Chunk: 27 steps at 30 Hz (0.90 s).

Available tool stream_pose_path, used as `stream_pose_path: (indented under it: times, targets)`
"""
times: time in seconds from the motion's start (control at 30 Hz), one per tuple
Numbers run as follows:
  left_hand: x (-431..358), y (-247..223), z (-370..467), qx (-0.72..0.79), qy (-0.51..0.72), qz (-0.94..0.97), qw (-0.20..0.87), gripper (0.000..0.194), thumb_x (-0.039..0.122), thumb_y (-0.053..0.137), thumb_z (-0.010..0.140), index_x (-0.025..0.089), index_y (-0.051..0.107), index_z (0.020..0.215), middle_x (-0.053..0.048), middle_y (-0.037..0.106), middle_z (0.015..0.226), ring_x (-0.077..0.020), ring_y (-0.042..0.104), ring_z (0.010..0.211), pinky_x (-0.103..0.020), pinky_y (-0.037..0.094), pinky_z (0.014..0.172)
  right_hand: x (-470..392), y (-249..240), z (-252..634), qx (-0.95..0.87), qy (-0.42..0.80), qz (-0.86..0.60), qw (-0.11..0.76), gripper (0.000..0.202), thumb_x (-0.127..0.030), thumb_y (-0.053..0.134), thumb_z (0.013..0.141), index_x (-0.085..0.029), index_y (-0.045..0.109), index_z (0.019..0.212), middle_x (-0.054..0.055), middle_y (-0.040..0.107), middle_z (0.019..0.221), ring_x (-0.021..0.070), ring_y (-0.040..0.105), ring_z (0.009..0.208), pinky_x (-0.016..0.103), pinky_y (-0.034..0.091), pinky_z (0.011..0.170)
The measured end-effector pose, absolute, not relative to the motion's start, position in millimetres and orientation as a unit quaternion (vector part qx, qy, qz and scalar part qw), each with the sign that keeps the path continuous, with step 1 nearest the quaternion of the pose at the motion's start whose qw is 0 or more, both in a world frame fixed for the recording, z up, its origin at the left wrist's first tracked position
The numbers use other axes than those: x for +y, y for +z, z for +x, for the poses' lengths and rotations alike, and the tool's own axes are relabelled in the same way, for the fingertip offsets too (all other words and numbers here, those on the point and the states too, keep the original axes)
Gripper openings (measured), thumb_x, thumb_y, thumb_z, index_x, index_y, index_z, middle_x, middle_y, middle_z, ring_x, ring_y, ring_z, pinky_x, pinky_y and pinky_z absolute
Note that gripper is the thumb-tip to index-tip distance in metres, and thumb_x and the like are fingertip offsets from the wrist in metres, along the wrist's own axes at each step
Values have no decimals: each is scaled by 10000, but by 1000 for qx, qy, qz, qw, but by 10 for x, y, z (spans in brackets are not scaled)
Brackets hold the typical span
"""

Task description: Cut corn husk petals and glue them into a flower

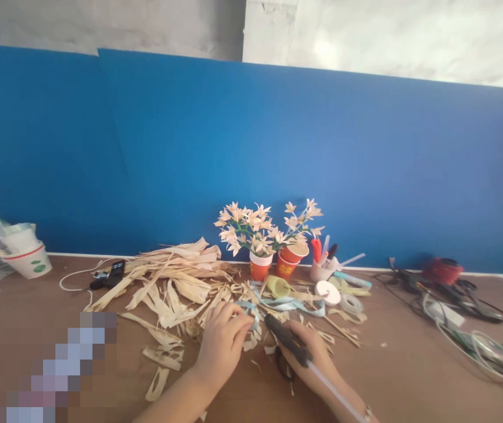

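Left hand: the person's left hand point(221, 338) is at the lower centre of the frame, its fingers bent, with thumb and forefinger tips close together beside a light-blue strip point(252, 315); I cannot tell whether they grip anything.
Right hand: the right hand point(314, 351), just right of it, has its fingers closed around a dark tool point(287, 339), whose tip points up and left towards the strip.
Pale length: a long pale piece point(328, 385) runs from the tool's rear over the wrist, towards the bottom edge.
Black loop: it shows below the tool point(283, 363); whether the hand holds it, I cannot tell.
Dry strips: a spread of straw-coloured strips point(185, 279) covers the worktop point(401, 370) left of centre, with curled scraps reaching down beside the left forearm.
Flowers: pale blossoms on green stems point(251, 226) stand in red cups point(260, 270) at the centre, against a blue panel point(278, 141).
Right of the flowers: a small pot point(321, 271) holds pens, with a white disc point(328, 292) and a clear roll point(351, 303) in front.
Far right: tangled cables point(496, 355) lie near a red object point(443, 271).
Far left: a white cup with a red rim point(31, 262) leans.
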<state>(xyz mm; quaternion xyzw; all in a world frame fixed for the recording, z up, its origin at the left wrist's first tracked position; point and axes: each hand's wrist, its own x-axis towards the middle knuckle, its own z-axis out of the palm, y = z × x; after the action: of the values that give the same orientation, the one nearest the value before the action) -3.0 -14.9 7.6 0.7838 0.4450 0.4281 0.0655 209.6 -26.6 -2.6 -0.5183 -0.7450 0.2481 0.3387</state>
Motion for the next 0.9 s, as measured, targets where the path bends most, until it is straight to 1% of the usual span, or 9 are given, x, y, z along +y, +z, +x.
stream_pose_path:
  times: [0.17,0.4,0.53,0.63,0.73,0.8,0.9]
  targets:
    - [-105,63,-50,454,476,745,110,168,183,512,878,217,668,824,-39,624,809,-203,553,818,-341,424,755,-281,31,2075,-770,227,-509,309,58,-133,507,693,-177,544,684,-13,572,605,134,521,556,208,353,521]
    - [-54,22,-50,466,492,712,183,170,214,528,874,206,660,767,-31,646,784,-196,567,797,-335,435,751,-311,42,2044,-791,233,-486,290,103,-108,493,679,-177,557,720,-11,576,647,133,523,587,204,364,549]
    - [-60,23,-42,461,460,741,162,157,192,534,869,202,661,777,-33,646,781,-200,558,798,-345,430,748,-326,21,2035,-796,245,-467,298,136,-97,508,657,-174,572,749,-2,596,689,140,541,620,208,386,577]
    - [-84,21,-42,448,419,779,129,152,175,538,865,214,674,809,-35,643,803,-210,546,818,-355,418,740,-327,26,2030,-784,248,-474,313,83,-125,512,686,-172,567,726,-9,576,645,132,522,579,206,376,547]
    - [-101,16,-40,428,402,800,128,159,169,543,862,229,686,826,-36,640,808,-213,541,827,-355,413,741,-302,24,2057,-757,253,-503,331,47,-164,512,722,-173,553,700,-15,557,594,130,512,547,204,367,518]
    - [-95,13,-38,416,420,791,156,157,171,551,858,228,688,811,-34,640,790,-204,550,818,-345,420,746,-278,14,2091,-741,249,-525,336,57,-180,518,733,-176,540,681,-12,564,589,135,521,552,204,372,518]
    - [-59,10,-39,403,480,747,224,146,194,558,857,213,680,781,-33,648,773,-188,578,797,-323,442,749,-258,16,2131,-742,231,-539,324,57,-174,523,728,-180,535,672,-10,574,593,140,528,559,207,374,524]
